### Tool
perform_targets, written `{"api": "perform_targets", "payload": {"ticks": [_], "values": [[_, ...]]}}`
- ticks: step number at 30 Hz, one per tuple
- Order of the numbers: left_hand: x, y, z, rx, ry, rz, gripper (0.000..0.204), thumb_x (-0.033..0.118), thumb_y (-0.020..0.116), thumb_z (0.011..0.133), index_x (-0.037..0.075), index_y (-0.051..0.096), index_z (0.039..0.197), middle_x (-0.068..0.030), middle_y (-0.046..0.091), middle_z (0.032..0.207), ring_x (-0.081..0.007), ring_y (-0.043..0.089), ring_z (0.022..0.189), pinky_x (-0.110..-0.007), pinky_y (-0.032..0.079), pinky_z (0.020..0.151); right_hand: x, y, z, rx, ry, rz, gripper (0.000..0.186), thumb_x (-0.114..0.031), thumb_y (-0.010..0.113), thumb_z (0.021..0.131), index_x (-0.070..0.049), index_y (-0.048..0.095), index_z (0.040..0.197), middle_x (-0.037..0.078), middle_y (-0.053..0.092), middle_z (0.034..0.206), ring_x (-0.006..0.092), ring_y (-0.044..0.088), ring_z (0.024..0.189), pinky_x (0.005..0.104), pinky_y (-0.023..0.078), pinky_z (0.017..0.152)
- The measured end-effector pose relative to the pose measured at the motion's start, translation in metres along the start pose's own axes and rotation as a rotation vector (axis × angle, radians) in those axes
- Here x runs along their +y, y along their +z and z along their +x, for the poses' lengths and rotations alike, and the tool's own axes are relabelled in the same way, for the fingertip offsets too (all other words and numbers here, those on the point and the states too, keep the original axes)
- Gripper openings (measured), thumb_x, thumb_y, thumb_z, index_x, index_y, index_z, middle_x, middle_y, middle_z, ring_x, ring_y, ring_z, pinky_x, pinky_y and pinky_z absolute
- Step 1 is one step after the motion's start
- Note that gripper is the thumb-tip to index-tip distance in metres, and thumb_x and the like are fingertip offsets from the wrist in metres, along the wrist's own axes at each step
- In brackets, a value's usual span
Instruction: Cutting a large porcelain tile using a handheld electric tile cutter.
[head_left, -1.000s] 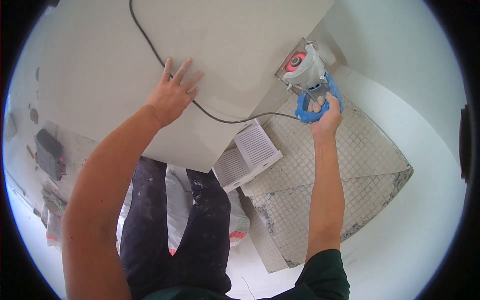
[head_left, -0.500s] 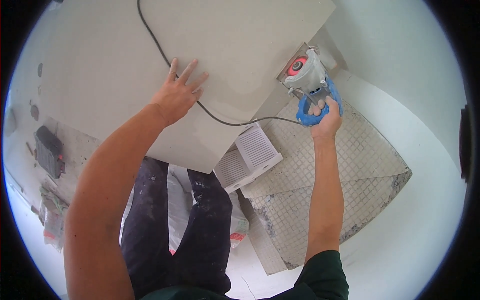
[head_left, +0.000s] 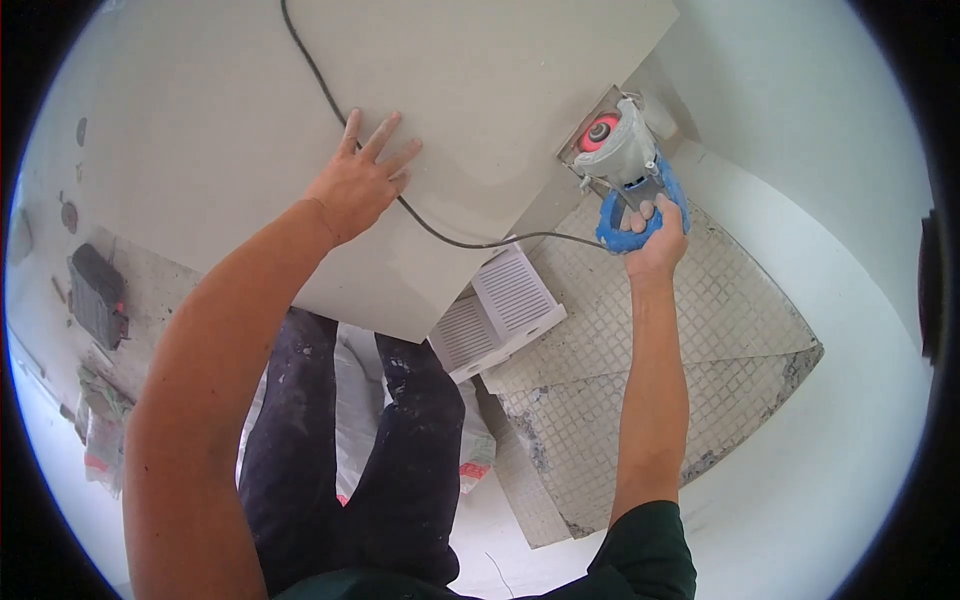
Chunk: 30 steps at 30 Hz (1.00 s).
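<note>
A large, smooth beige-grey slab (head_left: pixel 450 90) fills the upper middle, its surface plain and dusty. My left hand (head_left: pixel 355 190) lies on it with the fingers spread, over a black power cord (head_left: pixel 440 237). At the slab's right edge is a circular saw (head_left: pixel 625 145) with a grey body, a red ring and a flat metal base plate. My right hand (head_left: pixel 655 240) is wrapped round its blue-covered handle, where the cord enters. The base plate reaches the slab edge; the blade is hidden, and whether it turns cannot be seen.
Below the saw lie square-patterned tiles (head_left: pixel 690 320) with broken edges. A white slotted plastic crate (head_left: pixel 510 295) stands under the slab's near corner. Pale sacks (head_left: pixel 360 420) lie around my legs. A dark case (head_left: pixel 97 295) rests at far left. A pale wall (head_left: pixel 800 110) rises at right.
The slab, my left hand and the saw in my right hand sit very slightly farther right in the picture. Both hands keep the same hold and pose.
</note>
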<state>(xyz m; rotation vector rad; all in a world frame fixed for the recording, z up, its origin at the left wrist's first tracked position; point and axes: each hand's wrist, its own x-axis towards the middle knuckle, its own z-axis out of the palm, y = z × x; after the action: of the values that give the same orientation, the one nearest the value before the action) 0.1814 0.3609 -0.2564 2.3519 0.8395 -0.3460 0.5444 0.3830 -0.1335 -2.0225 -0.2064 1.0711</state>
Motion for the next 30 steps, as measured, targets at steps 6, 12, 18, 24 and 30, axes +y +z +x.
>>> {"api": "perform_targets", "payload": {"ticks": [6,12,18,24,30], "values": [[-0.003,0.004,0.001,0.016,0.006,-0.005,0.036,0.015,0.06,0.087,0.019,0.064,0.123,0.0016,0.036,0.153,-0.034,0.014,0.148,-0.064,0.016,0.117,0.0,0.0,0.0,0.003,-0.003,-0.016,0.01,-0.016,0.059,0.086,-0.008,0.053,0.085,0.003,0.049,0.067,0.0155,0.046,0.053,0.0354,0.042,0.054],[-0.004,0.003,0.003,0.044,0.006,-0.004,0.035,0.015,0.059,0.088,0.019,0.065,0.122,0.002,0.037,0.153,-0.0333,0.014,0.148,-0.064,0.016,0.118,0.002,-0.007,0.002,-0.034,0.01,-0.044,0.013,-0.021,0.061,0.086,-0.013,0.054,0.093,0.0,0.049,0.071,0.0124,0.046,0.057,0.0324,0.041,0.058],[-0.005,-0.003,0.004,-0.01,0.006,0.002,0.036,0.016,0.059,0.089,0.019,0.065,0.123,0.0028,0.035,0.154,-0.0328,0.013,0.148,-0.063,0.015,0.118,0.001,0.0,-0.002,-0.007,-0.014,-0.035,0.01,-0.018,0.059,0.086,-0.01,0.053,0.088,0.001,0.049,0.069,0.014,0.046,0.055,0.0336,0.041,0.056],[-0.005,-0.008,0.006,-0.027,0.016,0.01,0.037,0.015,0.058,0.089,0.019,0.063,0.126,0.0027,0.035,0.154,-0.0326,0.013,0.148,-0.063,0.016,0.118,0.003,-0.004,-0.001,0.012,-0.021,-0.002,0.01,-0.015,0.058,0.087,-0.008,0.052,0.083,0.003,0.049,0.067,0.0154,0.046,0.052,0.0346,0.041,0.054],[-0.008,-0.005,0.003,-0.015,0.006,0.005,0.038,0.013,0.058,0.089,0.018,0.063,0.126,0.0025,0.035,0.154,-0.0327,0.014,0.148,-0.062,0.016,0.118,0.002,0.001,-0.003,-0.034,-0.037,-0.031,0.01,-0.017,0.059,0.087,-0.009,0.052,0.086,0.002,0.049,0.069,0.0149,0.046,0.054,0.0346,0.041,0.055]]}}
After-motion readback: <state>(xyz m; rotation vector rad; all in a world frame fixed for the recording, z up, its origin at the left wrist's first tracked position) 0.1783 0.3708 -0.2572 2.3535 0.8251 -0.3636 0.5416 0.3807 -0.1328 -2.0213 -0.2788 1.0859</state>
